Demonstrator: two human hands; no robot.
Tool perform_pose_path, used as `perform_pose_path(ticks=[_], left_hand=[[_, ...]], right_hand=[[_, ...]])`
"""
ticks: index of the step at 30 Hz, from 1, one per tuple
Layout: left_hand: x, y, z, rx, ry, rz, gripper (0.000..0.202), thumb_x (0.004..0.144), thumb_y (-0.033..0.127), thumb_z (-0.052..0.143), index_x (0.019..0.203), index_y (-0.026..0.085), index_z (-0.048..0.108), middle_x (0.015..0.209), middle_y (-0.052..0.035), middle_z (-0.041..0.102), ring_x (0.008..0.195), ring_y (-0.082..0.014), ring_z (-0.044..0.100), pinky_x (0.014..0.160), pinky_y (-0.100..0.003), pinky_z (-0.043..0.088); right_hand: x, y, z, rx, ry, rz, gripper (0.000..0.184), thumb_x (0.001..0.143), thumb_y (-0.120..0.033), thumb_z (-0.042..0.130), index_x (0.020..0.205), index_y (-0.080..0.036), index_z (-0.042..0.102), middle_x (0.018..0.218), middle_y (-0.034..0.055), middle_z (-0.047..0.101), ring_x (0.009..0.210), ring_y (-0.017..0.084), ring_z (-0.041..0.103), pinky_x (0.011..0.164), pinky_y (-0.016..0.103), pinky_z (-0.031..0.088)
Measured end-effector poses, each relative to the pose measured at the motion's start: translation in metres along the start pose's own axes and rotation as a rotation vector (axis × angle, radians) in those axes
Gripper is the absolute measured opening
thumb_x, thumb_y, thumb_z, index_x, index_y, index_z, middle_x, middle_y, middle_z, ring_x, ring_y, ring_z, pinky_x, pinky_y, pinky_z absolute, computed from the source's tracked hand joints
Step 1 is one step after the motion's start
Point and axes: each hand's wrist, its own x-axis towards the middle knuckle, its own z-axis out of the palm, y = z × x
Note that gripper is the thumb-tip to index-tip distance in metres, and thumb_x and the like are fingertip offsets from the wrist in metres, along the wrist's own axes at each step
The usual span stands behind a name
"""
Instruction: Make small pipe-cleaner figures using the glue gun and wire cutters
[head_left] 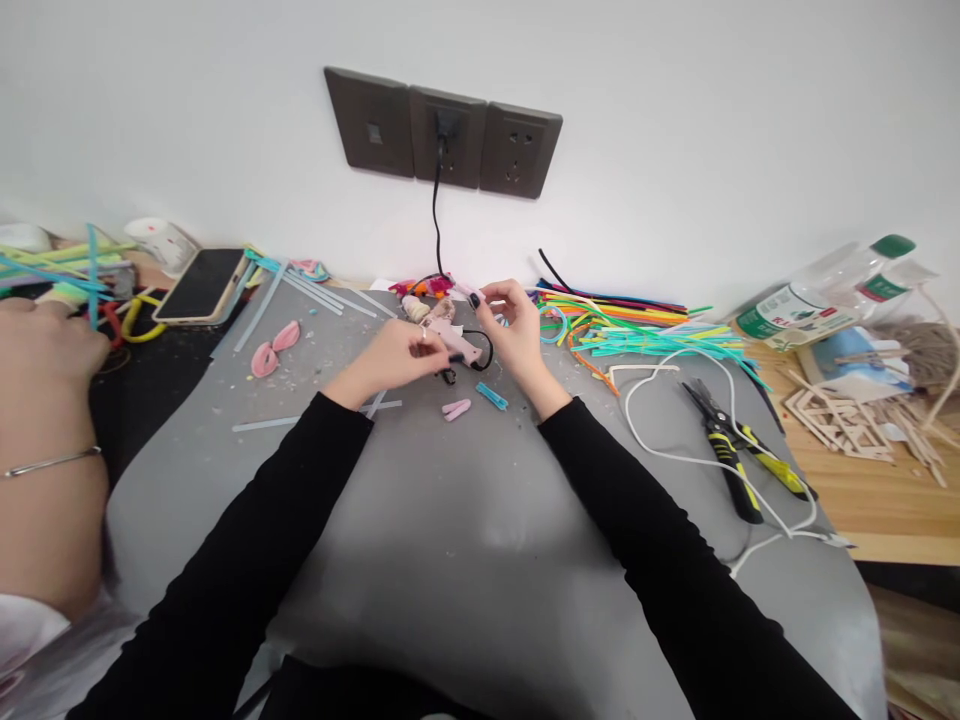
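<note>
My left hand [397,350] is closed in a pinch beside a pink glue gun [459,343] with black parts; what its fingertips hold, if anything, I cannot make out. Across from it my right hand [516,328] pinches a small pinkish piece with a dark end [473,298], too small to name. The glue gun lies between the hands, partly covered by the left fingers. Just in front of them are a short folded pink piece [456,409] and a short blue piece [492,396]. Colourful fuzzy bits [424,288] lie behind the gun.
Colourful pipe cleaners [637,320], pliers [731,450] and a white cord [637,425] lie right on the grey mat [450,560]. A pink bow [274,349], glue sticks [262,305] and a phone [202,285] are left, near another person's arm [49,440]. A black cord [436,215] hangs from the wall socket.
</note>
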Motion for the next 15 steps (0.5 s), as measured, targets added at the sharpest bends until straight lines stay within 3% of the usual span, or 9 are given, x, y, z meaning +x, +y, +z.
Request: perform_pose_path(ticks=[3, 5, 8, 15], left_hand=[[-0.0030, 0.0065, 0.0060, 0.091, -0.283, 0.056, 0.030, 0.074, 0.052, 0.083, 0.077, 0.022, 0.080, 0.067, -0.0012, 0.068, 0.062, -0.0170, 0.059, 0.062, -0.030, 0.043], [-0.0049, 0.0083, 0.0088, 0.145, -0.367, 0.095, 0.032, 0.067, 0.049, 0.088, 0.085, 0.023, 0.081, 0.078, -0.0018, 0.070, 0.068, -0.0176, 0.061, 0.063, -0.029, 0.043], [-0.0064, 0.0066, 0.0094, 0.175, -0.401, 0.128, 0.034, 0.065, 0.044, 0.088, 0.092, 0.024, 0.080, 0.089, -0.0023, 0.071, 0.074, -0.0180, 0.062, 0.065, -0.028, 0.044], [-0.0042, 0.0022, 0.0041, 0.098, -0.463, 0.070, 0.024, 0.080, 0.045, 0.076, 0.084, 0.022, 0.079, 0.082, -0.0042, 0.073, 0.069, -0.0170, 0.062, 0.061, -0.027, 0.045]], right_hand=[[0.0019, 0.0058, -0.0002, 0.017, 0.036, 0.048, 0.025, 0.092, -0.047, 0.070, 0.096, -0.023, 0.061, 0.094, 0.0021, 0.067, 0.087, 0.015, 0.064, 0.075, 0.028, 0.055], [0.0023, 0.0077, -0.0001, 0.021, 0.043, 0.067, 0.026, 0.092, -0.048, 0.069, 0.096, -0.023, 0.060, 0.095, 0.0022, 0.067, 0.088, 0.015, 0.064, 0.075, 0.028, 0.055], [0.0019, 0.0078, 0.0000, 0.006, 0.038, 0.080, 0.027, 0.092, -0.048, 0.069, 0.097, -0.023, 0.060, 0.095, 0.0022, 0.067, 0.089, 0.015, 0.064, 0.076, 0.028, 0.055], [0.0015, 0.0065, -0.0001, -0.011, 0.037, 0.097, 0.025, 0.091, -0.046, 0.069, 0.097, -0.023, 0.061, 0.095, 0.0019, 0.068, 0.089, 0.014, 0.064, 0.076, 0.027, 0.055]])
